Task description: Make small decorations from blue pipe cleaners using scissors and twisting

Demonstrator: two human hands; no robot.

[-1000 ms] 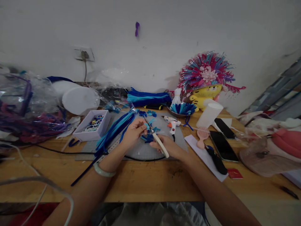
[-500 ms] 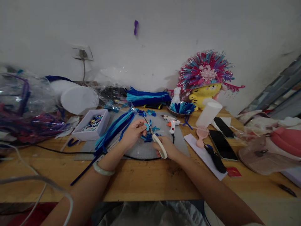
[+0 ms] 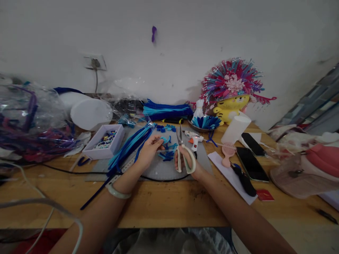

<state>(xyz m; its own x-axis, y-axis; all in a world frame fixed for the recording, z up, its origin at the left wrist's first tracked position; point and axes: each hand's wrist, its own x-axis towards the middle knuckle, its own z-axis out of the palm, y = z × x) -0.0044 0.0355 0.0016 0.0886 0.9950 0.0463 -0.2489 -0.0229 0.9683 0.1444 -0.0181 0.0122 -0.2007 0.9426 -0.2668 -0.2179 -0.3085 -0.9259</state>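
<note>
The small light-blue pipe-cleaner piece [image 3: 164, 139] sits pinched in the fingertips of my left hand [image 3: 149, 149], just above the gray mat [image 3: 159, 171]. My right hand [image 3: 188, 165] is closed around the handles of the scissors [image 3: 180, 138], whose blades point upright just beside the piece. Blue scraps [image 3: 166, 155] lie beneath, the glue gun [image 3: 194, 138] near on the right, and the bead box [image 3: 104, 141] on the left.

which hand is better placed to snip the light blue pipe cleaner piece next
Right, likely: the right hand grips the scissors, blades pointing up beside the light blue pipe cleaner piece, which the left hand pinches.
</note>
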